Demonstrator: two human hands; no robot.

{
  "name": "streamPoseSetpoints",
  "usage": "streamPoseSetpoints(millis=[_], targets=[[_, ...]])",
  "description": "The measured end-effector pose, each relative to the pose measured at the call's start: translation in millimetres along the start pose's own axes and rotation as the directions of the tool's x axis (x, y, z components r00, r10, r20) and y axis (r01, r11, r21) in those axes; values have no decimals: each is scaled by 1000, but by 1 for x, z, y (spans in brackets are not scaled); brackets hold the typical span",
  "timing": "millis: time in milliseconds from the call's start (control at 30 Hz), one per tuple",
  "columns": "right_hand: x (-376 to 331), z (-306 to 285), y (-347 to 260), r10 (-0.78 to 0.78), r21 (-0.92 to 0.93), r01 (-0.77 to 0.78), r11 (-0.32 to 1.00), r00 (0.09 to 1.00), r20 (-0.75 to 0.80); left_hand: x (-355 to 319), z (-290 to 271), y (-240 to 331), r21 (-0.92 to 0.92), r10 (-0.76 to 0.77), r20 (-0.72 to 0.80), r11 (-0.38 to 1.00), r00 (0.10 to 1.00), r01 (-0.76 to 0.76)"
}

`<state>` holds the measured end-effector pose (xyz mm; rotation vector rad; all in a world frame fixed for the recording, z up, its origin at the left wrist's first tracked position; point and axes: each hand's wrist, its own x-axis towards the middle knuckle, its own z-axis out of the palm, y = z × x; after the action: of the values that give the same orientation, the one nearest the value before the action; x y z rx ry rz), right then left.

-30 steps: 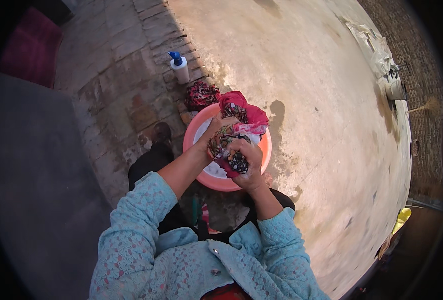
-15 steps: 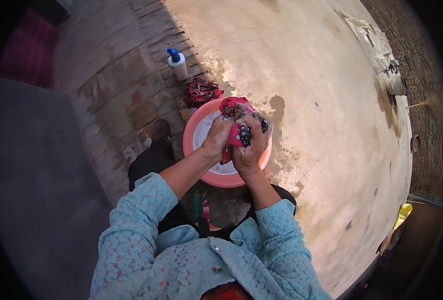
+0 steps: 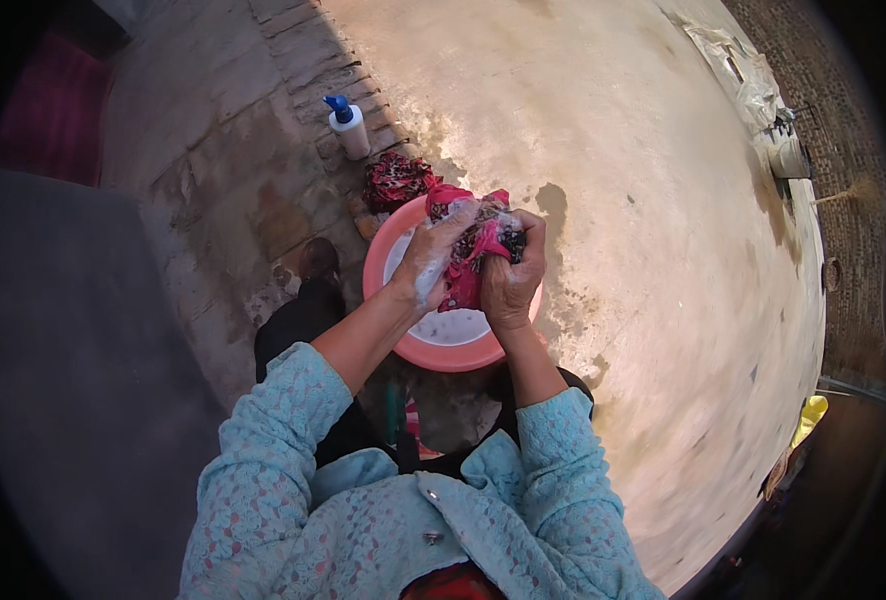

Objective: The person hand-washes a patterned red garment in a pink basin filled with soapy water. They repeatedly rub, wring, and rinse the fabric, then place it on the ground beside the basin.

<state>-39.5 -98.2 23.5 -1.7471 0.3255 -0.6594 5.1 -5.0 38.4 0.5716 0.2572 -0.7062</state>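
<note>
1. Rubbing or squeezing a wet, soapy cloth (image 3: 481, 252) between both hands seems to be the step in hand.
2. The cloth, pink-red with a dark print, is bunched above a pink basin (image 3: 450, 358); whitish water (image 3: 453, 328) shows below it.
3. The left hand (image 3: 429, 258) has its fingers (image 3: 457, 219) fairly straight and closed against the cloth's left side; white foam (image 3: 426, 281) streaks it toward the wrist. How tightly it grips cannot be told.
4. The right hand (image 3: 515, 288) has its fingers curled in, nearly closed, with hold of the darker right part of the cloth.
5. The next move seems to call for a firm hold on both sides and for fresh folds to be turned up, all above the basin so drips fall inside.
6. A second patterned bundle (image 3: 395, 183) lies on the brick floor (image 3: 253, 150) just beyond the basin's far left edge; a pale pump bottle (image 3: 350, 132) with a blue top stands farther off.
</note>
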Motion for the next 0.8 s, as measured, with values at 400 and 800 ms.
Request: streamPoseSetpoints(millis=[400, 800], targets=[[4, -11, 9, 509, 748, -656, 97, 679, 529, -7, 5, 45, -16, -6, 249, 1000, 968, 10], [42, -60, 18, 241, 879, -426, 215, 895, 374, -3, -7, 18, 112, -247, 106, 965, 963, 235]])
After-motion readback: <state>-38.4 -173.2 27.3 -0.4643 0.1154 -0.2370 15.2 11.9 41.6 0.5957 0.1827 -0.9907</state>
